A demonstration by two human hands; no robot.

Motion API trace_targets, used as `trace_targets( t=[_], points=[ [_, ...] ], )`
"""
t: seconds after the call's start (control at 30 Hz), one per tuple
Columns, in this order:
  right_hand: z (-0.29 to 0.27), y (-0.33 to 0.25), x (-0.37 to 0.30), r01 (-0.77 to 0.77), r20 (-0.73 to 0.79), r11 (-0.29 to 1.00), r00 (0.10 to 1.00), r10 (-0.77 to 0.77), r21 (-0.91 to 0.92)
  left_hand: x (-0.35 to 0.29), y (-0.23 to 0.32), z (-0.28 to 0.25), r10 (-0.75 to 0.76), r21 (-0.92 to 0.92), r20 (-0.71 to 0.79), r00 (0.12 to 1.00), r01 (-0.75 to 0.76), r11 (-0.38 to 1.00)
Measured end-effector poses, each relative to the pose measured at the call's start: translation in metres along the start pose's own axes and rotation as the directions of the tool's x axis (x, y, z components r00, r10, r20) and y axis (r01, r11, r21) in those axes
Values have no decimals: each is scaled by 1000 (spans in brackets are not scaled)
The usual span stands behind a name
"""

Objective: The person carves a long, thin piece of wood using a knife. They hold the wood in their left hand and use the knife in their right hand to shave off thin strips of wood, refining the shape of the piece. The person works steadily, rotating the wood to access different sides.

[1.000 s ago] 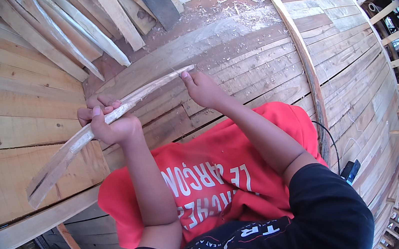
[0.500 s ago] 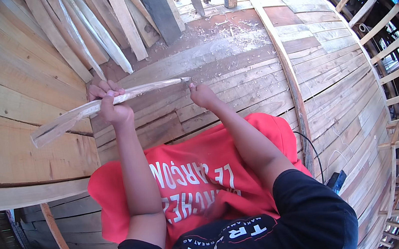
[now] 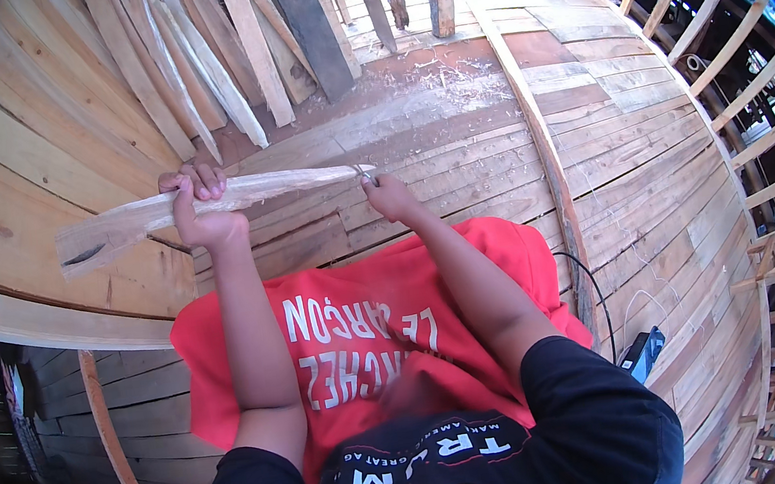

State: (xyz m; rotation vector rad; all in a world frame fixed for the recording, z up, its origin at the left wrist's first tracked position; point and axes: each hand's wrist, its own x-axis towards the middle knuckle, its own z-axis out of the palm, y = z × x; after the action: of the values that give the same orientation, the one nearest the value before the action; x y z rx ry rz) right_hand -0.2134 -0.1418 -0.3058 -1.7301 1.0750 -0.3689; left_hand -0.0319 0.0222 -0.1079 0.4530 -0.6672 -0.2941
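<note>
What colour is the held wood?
The wood is pale tan, with a dark patch; best in the head view.

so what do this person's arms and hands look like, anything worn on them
The left hand and right hand are bare, without gloves. The forearms are uncovered too. Dark, near-black short sleeves end just above the elbows, with no markings that I can make out.
</note>
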Motion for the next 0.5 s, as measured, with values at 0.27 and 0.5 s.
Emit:
trace_targets(
  t=[0.27, 0.5],
  points=[
    [14, 2, -14, -59, 117, 978, 993, 36, 198, -17, -44, 22, 56, 224, 22, 998, -59, 973],
    [36, 18, 4, -188, -21, 957, 980, 197, 220, -13, -69, 62, 110, 339, -92, 990, -72, 938]
  ],
)
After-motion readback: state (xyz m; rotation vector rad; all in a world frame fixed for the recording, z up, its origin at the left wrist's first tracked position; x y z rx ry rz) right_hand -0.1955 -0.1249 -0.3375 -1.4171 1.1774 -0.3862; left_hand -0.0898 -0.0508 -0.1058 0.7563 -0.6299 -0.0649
